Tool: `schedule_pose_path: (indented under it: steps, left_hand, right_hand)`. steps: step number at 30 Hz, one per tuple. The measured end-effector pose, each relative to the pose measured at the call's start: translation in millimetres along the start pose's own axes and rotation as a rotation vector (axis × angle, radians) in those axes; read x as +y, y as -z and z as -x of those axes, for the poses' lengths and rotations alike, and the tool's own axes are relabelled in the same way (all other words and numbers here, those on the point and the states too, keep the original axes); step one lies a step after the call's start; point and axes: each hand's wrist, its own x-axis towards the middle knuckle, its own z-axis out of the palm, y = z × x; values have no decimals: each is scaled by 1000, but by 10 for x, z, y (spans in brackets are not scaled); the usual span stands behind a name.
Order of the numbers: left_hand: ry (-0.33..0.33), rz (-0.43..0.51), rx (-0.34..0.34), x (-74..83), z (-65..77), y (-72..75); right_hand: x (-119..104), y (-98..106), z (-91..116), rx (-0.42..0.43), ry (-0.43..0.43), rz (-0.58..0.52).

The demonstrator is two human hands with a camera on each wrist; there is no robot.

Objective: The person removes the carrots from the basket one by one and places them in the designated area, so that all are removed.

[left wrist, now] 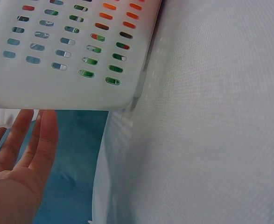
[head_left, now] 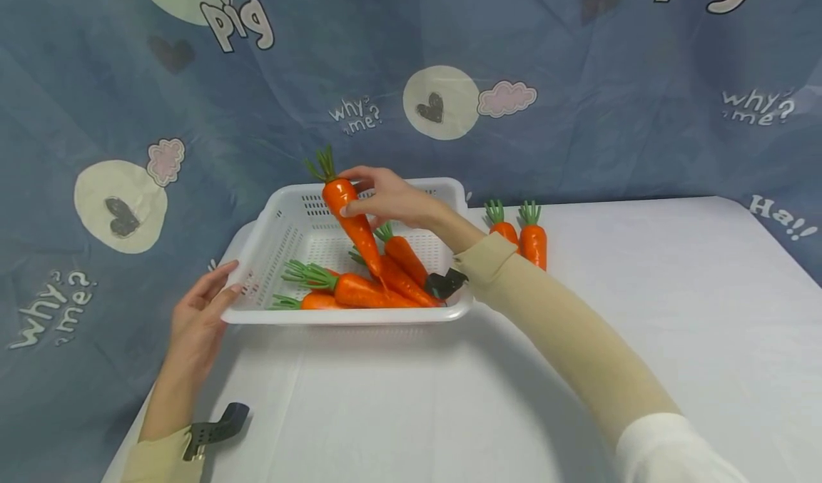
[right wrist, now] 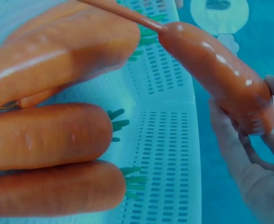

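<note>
My right hand (head_left: 394, 199) grips an orange carrot (head_left: 361, 235) with green stubs of leaf, thumb on one side and fingers on the other. The carrot is tilted over a white plastic basket (head_left: 347, 317), leafy end up and thin tip down towards the other carrots. In the right wrist view the held carrot (right wrist: 221, 70) shows its smooth, shiny skin. My left hand (head_left: 195, 326) holds the basket's left rim; in the left wrist view its fingers (left wrist: 45, 144) reach up to the rim. Several carrots (head_left: 362, 292) lie inside the basket, partly overlapping.
Two more carrots (head_left: 533, 244) lie on the white-covered table (head_left: 674, 312) right of the basket, partly behind my right sleeve (head_left: 559, 326). A blue printed cloth (head_left: 610, 112) hangs behind the table. Dark straps (head_left: 215, 429) sit at my wrists.
</note>
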Motion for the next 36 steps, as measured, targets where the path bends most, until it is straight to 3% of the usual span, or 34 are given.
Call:
schedule_pose_path:
  steps: [19,36]
  left_hand:
    - [0,12,4,-9,10,2]
    - [-11,-8,20,-21,20,0]
  right_hand:
    - [-27,92,114,43,72,-24]
    - [-75,151,333,182,70,-2]
